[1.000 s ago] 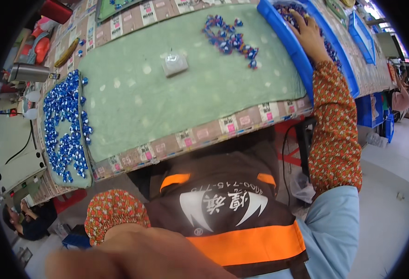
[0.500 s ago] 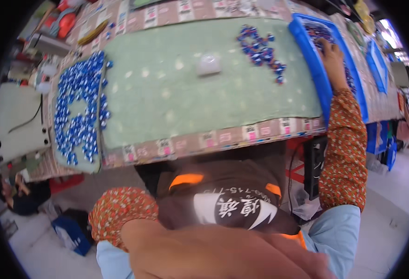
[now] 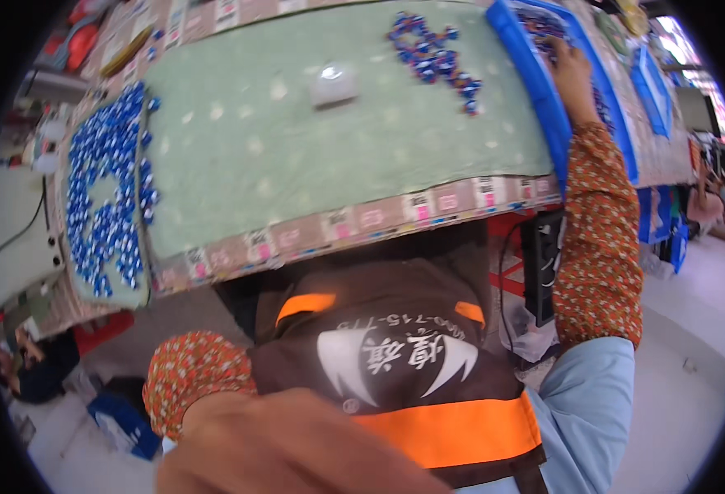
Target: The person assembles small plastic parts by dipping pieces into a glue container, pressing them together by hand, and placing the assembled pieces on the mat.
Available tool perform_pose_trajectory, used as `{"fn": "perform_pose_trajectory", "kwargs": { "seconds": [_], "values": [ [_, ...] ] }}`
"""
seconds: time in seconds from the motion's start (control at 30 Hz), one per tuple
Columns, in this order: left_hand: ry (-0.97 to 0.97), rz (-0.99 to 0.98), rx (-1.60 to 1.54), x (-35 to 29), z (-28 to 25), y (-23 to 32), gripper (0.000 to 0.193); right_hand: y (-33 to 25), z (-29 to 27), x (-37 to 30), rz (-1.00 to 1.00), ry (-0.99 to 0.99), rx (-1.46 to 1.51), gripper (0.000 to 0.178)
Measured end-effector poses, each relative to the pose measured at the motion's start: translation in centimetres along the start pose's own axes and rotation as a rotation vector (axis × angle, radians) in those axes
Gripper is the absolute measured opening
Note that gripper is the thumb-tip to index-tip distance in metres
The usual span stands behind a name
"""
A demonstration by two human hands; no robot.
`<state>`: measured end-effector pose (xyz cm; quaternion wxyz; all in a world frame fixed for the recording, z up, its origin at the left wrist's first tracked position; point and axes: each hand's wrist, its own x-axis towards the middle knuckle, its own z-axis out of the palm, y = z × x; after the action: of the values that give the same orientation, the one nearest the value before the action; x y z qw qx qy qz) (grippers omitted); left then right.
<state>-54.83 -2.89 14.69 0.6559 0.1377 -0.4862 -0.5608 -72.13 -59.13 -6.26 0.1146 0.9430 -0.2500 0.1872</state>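
Observation:
My right hand [image 3: 573,80] reaches into the long blue tray [image 3: 535,111] at the right of the table. Its fingers are apart and touch the small dark, shiny pieces [image 3: 541,26] lying inside; I cannot make out any piece held. Close to the camera at the lower edge is my left hand [image 3: 297,449], blurred, in front of the brown and orange apron [image 3: 453,432]; its fingers are smeared. On the green mat [image 3: 239,156] lies a loose cluster of blue, shiny pieces [image 3: 428,62], left of the tray. A small whitish translucent block [image 3: 333,86] sits near the mat's middle.
Many blue and silver pieces [image 3: 103,189] cover a smaller mat at the left. A yellow-brown curved object [image 3: 128,51] lies at the far left. Another blue tray [image 3: 652,90] stands at far right. A black power strip [image 3: 540,267] hangs below the table edge.
The view has shifted, so the table sits higher and farther left. My left hand and forearm have dropped lower and left, uncovering the apron. The right hand stays in the tray.

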Motion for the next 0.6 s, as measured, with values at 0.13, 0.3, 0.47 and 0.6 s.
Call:
{"fn": "perform_pose_trajectory", "kwargs": {
  "seconds": [0.13,0.3,0.47,0.6],
  "values": [
    [-0.081,0.053,0.265,1.6,-1.4,-0.6,0.045,-4.0,-2.3,0.2,0.086,0.056,0.105,0.05],
    [0.074,0.162,0.432,1.3,0.7,-1.0,0.044,-3.3,-3.9,-1.3,0.156,0.059,0.099,0.046],
    [-0.068,0.201,0.42,-0.9,-1.0,1.1,0.04,-4.2,-3.5,0.0,0.162,0.038,0.136,0.043],
    [0.068,0.457,0.751,-0.6,-0.1,0.7,0.034,-3.8,-4.1,0.0,0.22,0.053,0.139,0.042]
  ]
}}
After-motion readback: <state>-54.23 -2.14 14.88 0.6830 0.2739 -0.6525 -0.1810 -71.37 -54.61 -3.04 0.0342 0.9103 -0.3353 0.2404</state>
